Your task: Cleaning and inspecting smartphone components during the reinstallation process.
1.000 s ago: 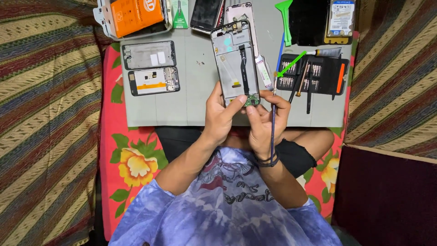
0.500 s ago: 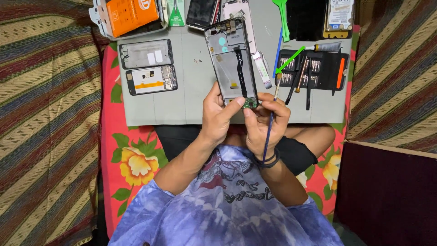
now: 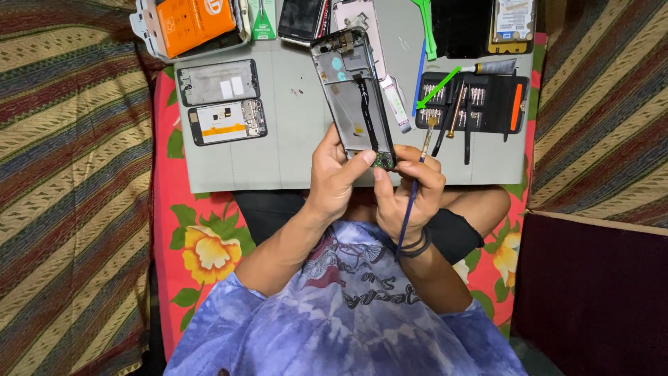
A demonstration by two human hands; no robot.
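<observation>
Hands met at the bottom edge of the opened phone frame [image 3: 355, 94], which had been raised off the grey mat [image 3: 278, 153] and tilted further toward the person than a second earlier. In the head view, the left hand [image 3: 334, 182] gripped the frame's lower end, fingers closed around it. The right hand [image 3: 410, 191] pinched at the small green board there while keeping a thin blue brush [image 3: 412, 202] tucked in its closed fingers (bristles pointing up). The tool kit [image 3: 473, 104] lay just beside, untouched; the work seemed centred on that lower board.
</observation>
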